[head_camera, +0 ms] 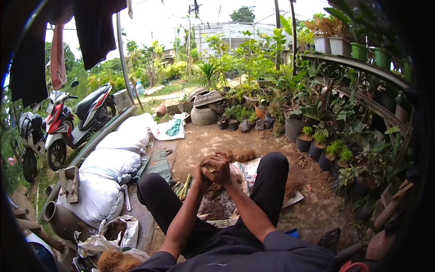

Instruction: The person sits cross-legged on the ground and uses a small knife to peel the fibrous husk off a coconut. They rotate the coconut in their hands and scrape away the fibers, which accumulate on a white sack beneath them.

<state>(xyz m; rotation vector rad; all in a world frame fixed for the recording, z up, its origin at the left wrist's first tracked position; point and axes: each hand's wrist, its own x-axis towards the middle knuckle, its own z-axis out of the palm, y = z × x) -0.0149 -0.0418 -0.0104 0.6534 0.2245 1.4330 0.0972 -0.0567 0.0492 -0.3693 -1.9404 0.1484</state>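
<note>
Both hands meet in front of my knees, pressed around a small brown clump (210, 168). Most of it is hidden by the fingers, so I cannot tell whether it is soil, fibre or a root ball. My left hand (201, 175) cups it from the left, and my right hand (220, 171) wraps over it from the right. Below them, dark potting soil (217, 209) lies on a plastic sheet (249, 169) between my legs. Cut green stalks (185, 187) rest left of my forearms. Brown coconut fibre (244, 155) sits on the ground just beyond my hands.
White stuffed sacks (98, 190) line the left side, beside a clay jar (63, 217) and an open bag of soil (127, 229). More coconut fibre (117, 261) lies at lower left. Potted plants (317, 144) crowd the right; motorcycles (85, 115) stand beyond a metal rail (85, 154).
</note>
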